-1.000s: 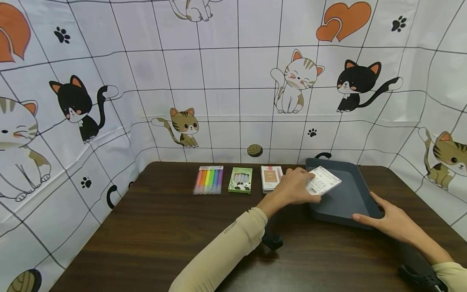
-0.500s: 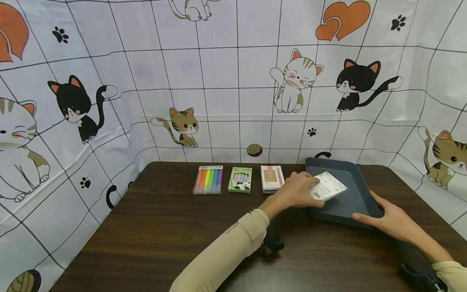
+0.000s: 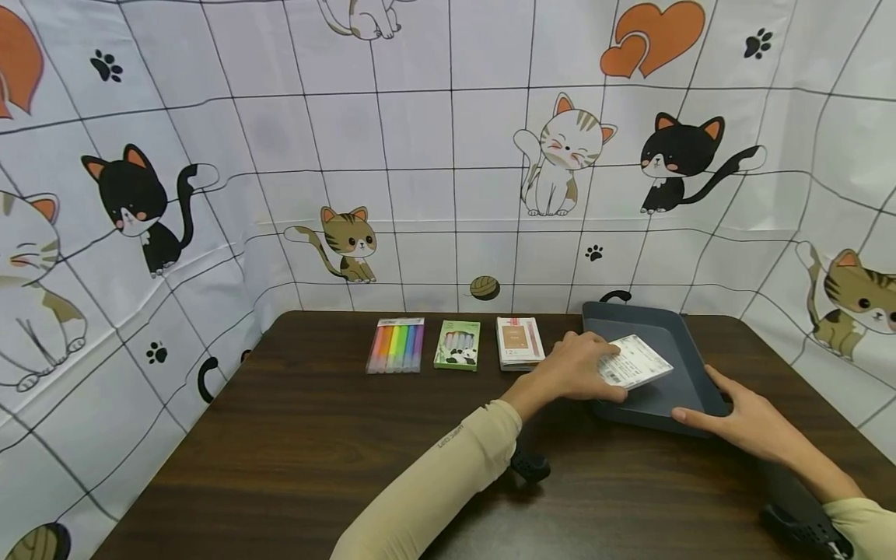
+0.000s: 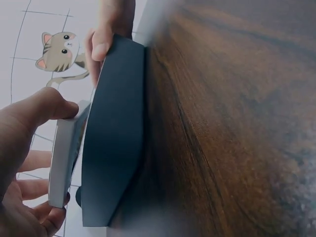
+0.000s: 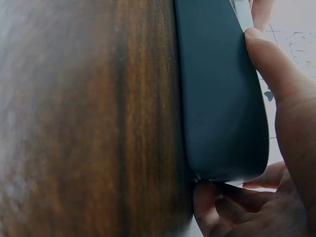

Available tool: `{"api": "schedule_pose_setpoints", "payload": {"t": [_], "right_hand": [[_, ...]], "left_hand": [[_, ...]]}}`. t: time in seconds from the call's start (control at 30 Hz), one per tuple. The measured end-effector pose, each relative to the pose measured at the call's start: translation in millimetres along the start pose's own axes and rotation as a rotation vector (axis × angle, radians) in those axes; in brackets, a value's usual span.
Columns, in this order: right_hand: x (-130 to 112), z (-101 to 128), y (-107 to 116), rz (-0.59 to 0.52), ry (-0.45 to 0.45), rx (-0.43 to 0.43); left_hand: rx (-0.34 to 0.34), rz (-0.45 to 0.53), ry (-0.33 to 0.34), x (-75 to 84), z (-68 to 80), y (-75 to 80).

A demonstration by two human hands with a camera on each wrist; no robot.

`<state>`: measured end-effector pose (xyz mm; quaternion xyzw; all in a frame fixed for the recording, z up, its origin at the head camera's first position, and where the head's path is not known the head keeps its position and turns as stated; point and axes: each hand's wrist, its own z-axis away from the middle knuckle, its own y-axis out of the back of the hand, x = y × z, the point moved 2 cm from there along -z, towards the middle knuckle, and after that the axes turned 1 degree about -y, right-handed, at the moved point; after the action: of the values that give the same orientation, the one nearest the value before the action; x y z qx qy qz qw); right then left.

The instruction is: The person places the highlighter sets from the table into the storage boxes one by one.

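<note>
Left fingers (image 3: 598, 351) pinch a flat white box (image 3: 635, 362); right fingers (image 3: 693, 417) clasp the smooth dark tray (image 3: 682, 350).

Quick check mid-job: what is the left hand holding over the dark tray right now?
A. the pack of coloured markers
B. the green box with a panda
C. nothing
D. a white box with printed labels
D: the left hand grips a white box over the tray, while the other packs lie on the table.
</note>
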<state>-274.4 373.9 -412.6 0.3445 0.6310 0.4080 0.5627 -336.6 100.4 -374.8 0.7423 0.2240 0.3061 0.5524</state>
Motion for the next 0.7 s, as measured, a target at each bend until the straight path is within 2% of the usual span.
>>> {"api": "schedule_pose_setpoints", "payload": {"t": [0.27,0.7], "right_hand": [[-0.1,-0.4,-0.8,0.002,-0.006,-0.002],[0.0,0.1,-1.1,-0.006,0.004,0.008]], "left_hand": [[-0.031,0.076,-0.015,-4.4,-8.6,-6.7],[-0.088,0.057,-0.043,-2.4,-15.2,-15.4]]}}
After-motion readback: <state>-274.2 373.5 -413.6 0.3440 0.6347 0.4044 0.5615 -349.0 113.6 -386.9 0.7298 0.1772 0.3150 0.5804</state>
